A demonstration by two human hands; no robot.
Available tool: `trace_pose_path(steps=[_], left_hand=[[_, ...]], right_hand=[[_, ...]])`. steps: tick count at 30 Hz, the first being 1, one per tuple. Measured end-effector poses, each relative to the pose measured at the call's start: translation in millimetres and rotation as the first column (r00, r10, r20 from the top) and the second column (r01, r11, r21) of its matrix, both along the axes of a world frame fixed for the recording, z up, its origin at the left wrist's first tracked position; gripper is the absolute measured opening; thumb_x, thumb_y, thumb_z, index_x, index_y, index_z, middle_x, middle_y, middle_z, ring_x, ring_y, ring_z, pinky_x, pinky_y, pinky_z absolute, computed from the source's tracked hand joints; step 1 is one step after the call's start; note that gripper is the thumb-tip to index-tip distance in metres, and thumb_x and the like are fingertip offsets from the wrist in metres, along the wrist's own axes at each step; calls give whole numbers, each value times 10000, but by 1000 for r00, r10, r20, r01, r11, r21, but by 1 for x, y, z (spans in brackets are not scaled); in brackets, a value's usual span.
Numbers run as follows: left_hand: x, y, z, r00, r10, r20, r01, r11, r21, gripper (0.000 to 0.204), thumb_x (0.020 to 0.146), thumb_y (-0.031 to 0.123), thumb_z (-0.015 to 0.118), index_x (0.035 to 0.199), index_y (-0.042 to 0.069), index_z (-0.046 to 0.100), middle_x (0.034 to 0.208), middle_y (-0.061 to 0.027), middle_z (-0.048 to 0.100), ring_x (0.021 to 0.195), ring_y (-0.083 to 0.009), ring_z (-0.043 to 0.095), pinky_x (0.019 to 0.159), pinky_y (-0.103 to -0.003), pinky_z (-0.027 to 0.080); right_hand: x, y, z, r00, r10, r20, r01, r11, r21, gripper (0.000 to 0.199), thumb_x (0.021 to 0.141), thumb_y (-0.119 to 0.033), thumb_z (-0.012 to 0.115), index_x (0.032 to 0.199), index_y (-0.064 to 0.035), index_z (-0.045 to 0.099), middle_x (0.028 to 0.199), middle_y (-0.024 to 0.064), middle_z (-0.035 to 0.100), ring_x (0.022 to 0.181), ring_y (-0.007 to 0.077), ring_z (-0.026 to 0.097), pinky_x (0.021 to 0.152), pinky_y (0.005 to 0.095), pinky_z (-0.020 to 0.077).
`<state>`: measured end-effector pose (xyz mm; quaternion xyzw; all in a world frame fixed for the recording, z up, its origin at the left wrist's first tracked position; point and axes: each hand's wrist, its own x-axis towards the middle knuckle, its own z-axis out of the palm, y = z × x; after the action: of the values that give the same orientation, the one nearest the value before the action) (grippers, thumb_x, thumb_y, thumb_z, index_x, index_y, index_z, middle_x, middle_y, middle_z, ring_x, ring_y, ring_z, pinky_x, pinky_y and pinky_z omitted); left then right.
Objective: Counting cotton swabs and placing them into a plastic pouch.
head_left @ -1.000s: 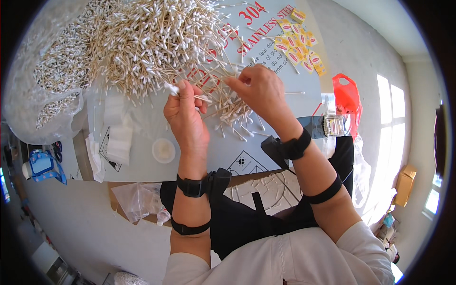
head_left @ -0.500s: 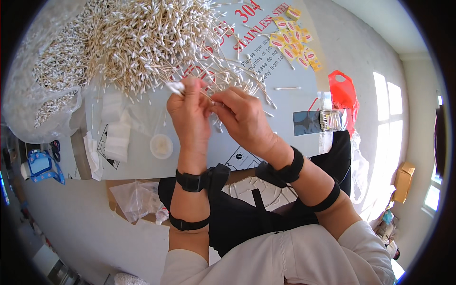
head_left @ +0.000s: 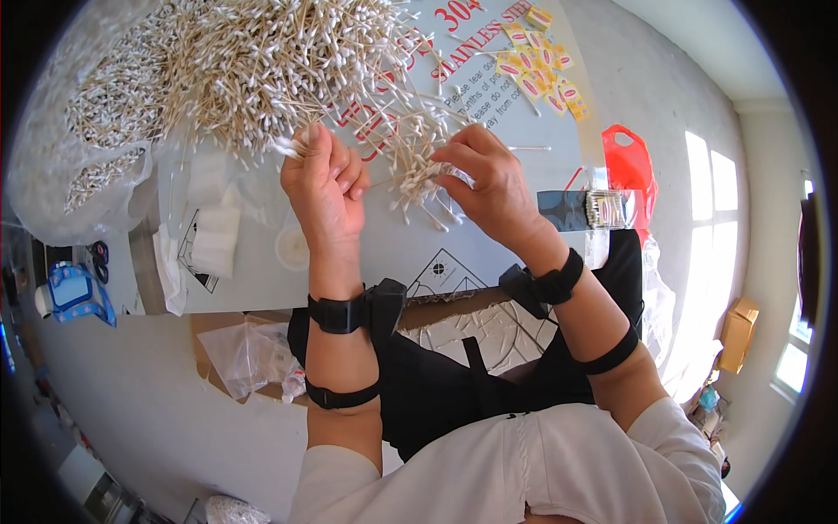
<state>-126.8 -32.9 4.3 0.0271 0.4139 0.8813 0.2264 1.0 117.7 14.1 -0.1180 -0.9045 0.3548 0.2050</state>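
My left hand [head_left: 323, 179] is closed around a small bunch of cotton swabs [head_left: 286, 147], whose white tips stick out beside the thumb. To its right, my right hand [head_left: 496, 183] hovers at a loose scatter of cotton swabs [head_left: 417, 179]. Its thumb and forefinger are parted, with swab tips just beyond them; no swab is plainly gripped there. Beyond both hands rises a big heap of cotton swabs [head_left: 253, 70] with pale wooden sticks. A clear plastic bag [head_left: 113, 205] at the far left holds more swabs.
Small yellow packets [head_left: 541, 65] lie at the far right. A strip of packed swabs [head_left: 602, 210] is at the right edge near a red bag [head_left: 627, 166]. White folded pads [head_left: 214, 240] and a round clear lid [head_left: 292, 249] sit left. Scissors [head_left: 100, 262] lie farther left.
My hands have drawn apart: the left went left with its bunch of swabs, the right moved right. The right thumb and forefinger, earlier pinched near the left hand, are now spread.
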Motion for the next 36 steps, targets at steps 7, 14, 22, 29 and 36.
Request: trace_pose_path(steps=[7, 14, 22, 29, 36], left_hand=[[-2, 1, -2, 990, -121, 72, 119, 992, 31, 208, 982, 212, 573, 843, 59, 563, 579, 42, 338, 454, -61, 293, 402, -246, 258], [12, 16, -1, 973, -212, -96, 206, 976, -68, 283, 1006, 233, 534, 970, -22, 653, 798, -76, 654, 713, -150, 624, 646, -316, 517], [17, 19, -5, 963, -239, -122, 239, 971, -12, 296, 1023, 246, 501, 1014, -21, 629, 813, -40, 599, 707, -109, 552, 614, -289, 476], [-5, -4, 1, 991, 131, 17, -131, 991, 7, 274, 1008, 272, 532, 947, 12, 592, 664, 29, 402, 538, -65, 345, 460, -236, 310], [-1, -2, 1, 1000, -1, -21, 0, 998, -67, 231, 1008, 224, 527, 950, 8, 583, 645, 26, 371, 532, -79, 341, 449, -243, 304]], right_hand=[[-16, 11, -7, 997, 80, 1, -80, 996, -44, 132, 725, 0, 715, 849, -37, 694, 864, 71, 595, 769, 235, 597, 698, 333, 497], [-30, 24, 27, 997, -49, -63, 14, 884, -468, 67, 776, -20, 718, 833, 9, 699, 722, 17, 618, 671, 69, 555, 596, 229, 437], [-54, -12, 35, 988, 10, -155, -123, 658, -743, 77, 836, -24, 685, 844, 51, 674, 784, 24, 670, 714, 66, 604, 619, 217, 487], [-20, -24, 7, 993, 115, 31, -104, 967, -231, 89, 704, -14, 678, 789, -1, 657, 789, 103, 598, 690, 259, 604, 646, 341, 511], [-23, -37, -13, 953, 286, 105, -304, 872, 385, 191, 650, -6, 706, 822, -66, 649, 892, 65, 565, 835, 271, 571, 742, 375, 493]])
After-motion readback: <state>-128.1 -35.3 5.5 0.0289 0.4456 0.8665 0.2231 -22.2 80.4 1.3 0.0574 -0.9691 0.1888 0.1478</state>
